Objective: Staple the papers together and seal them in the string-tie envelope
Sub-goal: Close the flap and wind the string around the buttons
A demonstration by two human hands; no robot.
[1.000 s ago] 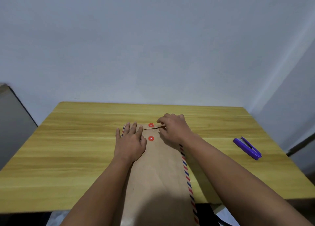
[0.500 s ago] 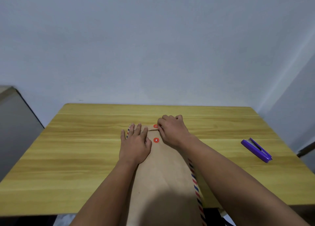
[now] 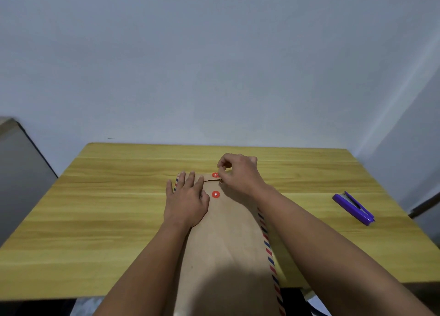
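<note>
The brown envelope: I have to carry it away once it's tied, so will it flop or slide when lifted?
The brown envelope looks thin and long, overhanging the table edge, so it will probably sag if held by one end. Its smooth paper likely slides easily on the wood; the left hand lies flat on it, seemingly pinning it.

— What do you see of your own body here?

— Your two forearms and your hands, nothing more. Your left hand (image 3: 187, 202) and your right hand (image 3: 240, 174) are both bare: no gloves, no rings that show.

— Any sleeves on you?

— None in view. Both your forearms are uncovered from each grip back to the bottom edge of the frame, where they leave the picture.

— A watch, a strap, a band behind either grip?

— Your wrists show nothing worn. Your nails are too small to tell apart.
</note>
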